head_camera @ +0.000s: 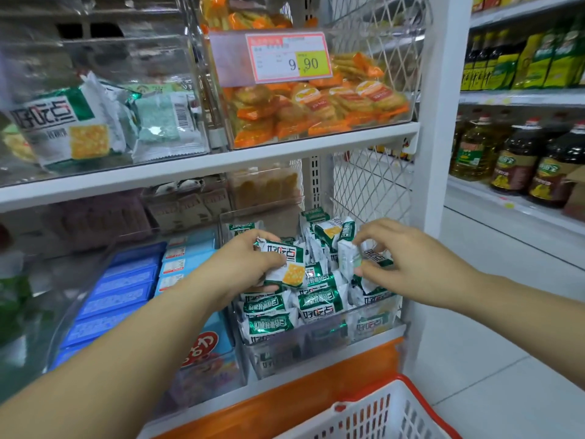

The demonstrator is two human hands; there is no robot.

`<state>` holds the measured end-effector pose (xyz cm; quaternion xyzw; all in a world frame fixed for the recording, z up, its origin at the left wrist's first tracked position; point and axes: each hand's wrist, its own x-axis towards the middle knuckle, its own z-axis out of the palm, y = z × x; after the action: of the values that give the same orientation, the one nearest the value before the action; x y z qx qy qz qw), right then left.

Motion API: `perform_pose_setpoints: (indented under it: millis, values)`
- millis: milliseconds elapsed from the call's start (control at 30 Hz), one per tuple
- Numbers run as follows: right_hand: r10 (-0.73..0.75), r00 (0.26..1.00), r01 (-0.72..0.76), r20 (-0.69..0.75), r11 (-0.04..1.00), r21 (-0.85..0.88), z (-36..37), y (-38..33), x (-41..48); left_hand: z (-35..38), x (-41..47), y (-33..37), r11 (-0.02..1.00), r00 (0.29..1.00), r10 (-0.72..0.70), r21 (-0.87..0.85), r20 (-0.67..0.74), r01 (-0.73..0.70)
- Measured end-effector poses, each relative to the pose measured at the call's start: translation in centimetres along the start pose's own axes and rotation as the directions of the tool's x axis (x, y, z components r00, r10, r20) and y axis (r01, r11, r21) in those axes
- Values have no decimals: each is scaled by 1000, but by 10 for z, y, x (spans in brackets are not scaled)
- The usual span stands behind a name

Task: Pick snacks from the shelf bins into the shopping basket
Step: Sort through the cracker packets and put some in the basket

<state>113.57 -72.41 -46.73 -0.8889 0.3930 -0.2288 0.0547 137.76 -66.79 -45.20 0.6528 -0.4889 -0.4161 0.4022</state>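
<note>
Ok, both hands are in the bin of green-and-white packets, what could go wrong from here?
The right hand pinches an upright white-and-green packet with fingertips only; the slick wrapper may slip.
Packets heap loosely in the clear plastic bin; lifting the cracker-picture packet held by the left hand might drag neighbours out.
Only a corner of the red-rimmed white plastic basket shows, low down; a drop could miss it.

We read "9.90" on the price tag (289,57) fronting the orange-snack bin (231,137). "好吃点" stands on the large packet (68,125) upper left, the snack packet (286,264) in the left hand (240,264), and the heaped packets (319,304) beneath it.
</note>
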Motion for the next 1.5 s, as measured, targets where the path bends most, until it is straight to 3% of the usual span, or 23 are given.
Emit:
perform_pose_setpoints:
  millis: [167, 367, 533, 700, 800, 900, 967, 1100, 1267, 1367, 1500]
  values:
    - [108, 987, -110, -118, 994, -8, 8, -7, 14, 0, 7, -5, 999, 1000, -10, -41, 21, 11]
    - [190, 979, -182, -70, 977, 107, 14, -8, 21, -2, 9, -11, 1000, 1000, 10, 12, -16, -10]
    - [200, 980, -200, 18, 979, 28, 16, -11, 24, -3, 4, -9, 1000, 999, 6, -12, -52, -6]
    - [244, 966, -240, -82, 969, 54, 8, -6, 24, -8, -2, -6, 995, 993, -26, -97, -118, 14]
    - [229, 956, -186, -182, 956, 226, 1, -6, 21, -11, -2, -3, 988, 982, -46, -155, -181, 18]
    - [163, 987, -137, 2, 824, 551, -12, -24, 20, -9, -5, 2, 975, 982, -63, -219, -178, 23]
    - [101, 988, -152, 116, 756, 637, -13, -35, 21, -1, -9, 7, 952, 993, -62, -304, -97, 29]
    - [98, 992, -124, 76, 734, 667, -8, -48, 22, 11, -17, 16, 911, 994, 19, -413, 103, 26]
    - [104, 994, -66, -15, 730, 680, -3, -52, 18, 2, -16, 11, 989, 962, 135, -83, 236, -119]
    - [117, 993, -78, -8, 708, 702, -4, -54, 16, -4, -12, 10, 961, 951, 188, 154, 243, -230]
    - [85, 996, -80, 28, 692, 717, -5, -52, 15, -7, -11, 15, 932, 938, 208, 236, 276, -276]
